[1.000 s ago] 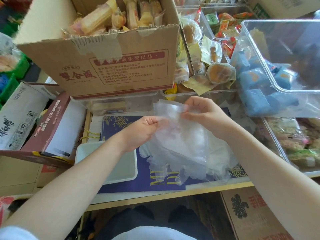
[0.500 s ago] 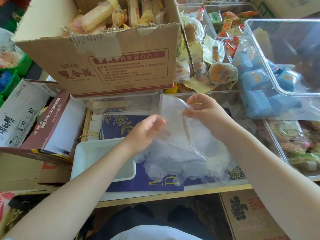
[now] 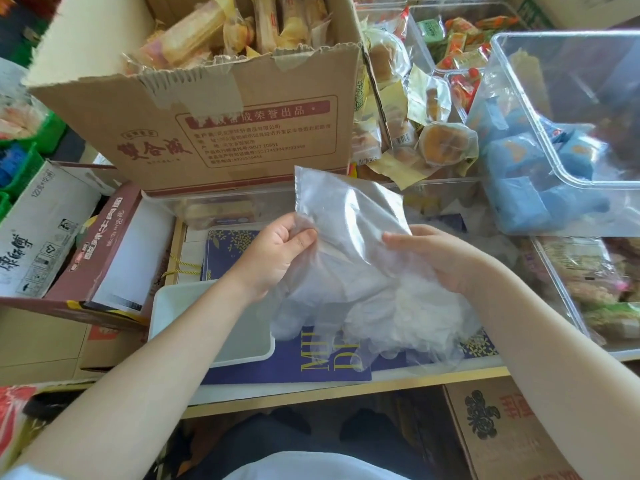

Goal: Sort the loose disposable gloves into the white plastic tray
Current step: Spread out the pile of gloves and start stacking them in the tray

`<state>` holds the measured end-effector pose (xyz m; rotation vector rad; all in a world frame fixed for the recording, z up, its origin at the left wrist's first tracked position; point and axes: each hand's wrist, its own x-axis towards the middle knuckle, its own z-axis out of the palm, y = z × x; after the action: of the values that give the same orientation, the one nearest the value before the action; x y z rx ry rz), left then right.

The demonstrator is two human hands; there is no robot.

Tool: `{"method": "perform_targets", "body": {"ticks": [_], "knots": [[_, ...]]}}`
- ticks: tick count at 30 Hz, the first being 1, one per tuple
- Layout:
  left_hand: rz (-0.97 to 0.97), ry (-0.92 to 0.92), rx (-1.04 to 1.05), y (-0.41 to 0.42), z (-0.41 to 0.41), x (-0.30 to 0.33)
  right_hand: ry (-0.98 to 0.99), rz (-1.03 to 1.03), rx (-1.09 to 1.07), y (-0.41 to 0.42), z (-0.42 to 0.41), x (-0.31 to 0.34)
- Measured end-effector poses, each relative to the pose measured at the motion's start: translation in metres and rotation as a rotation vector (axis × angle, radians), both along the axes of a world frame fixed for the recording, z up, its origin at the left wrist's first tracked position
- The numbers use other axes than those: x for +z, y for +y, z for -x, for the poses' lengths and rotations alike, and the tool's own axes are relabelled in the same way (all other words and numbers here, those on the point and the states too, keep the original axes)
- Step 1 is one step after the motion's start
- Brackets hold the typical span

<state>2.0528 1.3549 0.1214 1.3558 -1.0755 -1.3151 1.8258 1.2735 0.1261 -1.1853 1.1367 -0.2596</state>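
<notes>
Gloves point(image 3: 349, 258) between both hands' grips, seemingly.

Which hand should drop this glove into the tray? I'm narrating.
Probably left: the left hand pinches the glove and sits nearer the white tray; the right hand is farther.

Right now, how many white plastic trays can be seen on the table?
1. The white plastic tray sits on the blue book, below the left hand, partly covered by the forearm. Others may be hidden.

The cardboard box point(image 3: 214, 133) reads "成荣誉出品" and "GB/T 20981"; the blue bag point(image 3: 304, 362) shows "MH".
</notes>
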Motion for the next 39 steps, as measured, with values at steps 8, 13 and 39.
{"method": "perform_targets", "body": {"ticks": [8, 13, 39], "knots": [[0.016, -0.392, -0.119, 0.0, -0.016, -0.013, -0.226, 0.29, -0.032, -0.005, -0.004, 0.014], [-0.122, -0.352, -0.205, 0.004, -0.02, -0.017, -0.218, 0.305, -0.032, -0.001, -0.007, 0.007], [-0.057, -0.425, 0.159, -0.007, 0.047, -0.023, -0.201, 0.146, -0.231, 0.004, 0.014, -0.006]]}}
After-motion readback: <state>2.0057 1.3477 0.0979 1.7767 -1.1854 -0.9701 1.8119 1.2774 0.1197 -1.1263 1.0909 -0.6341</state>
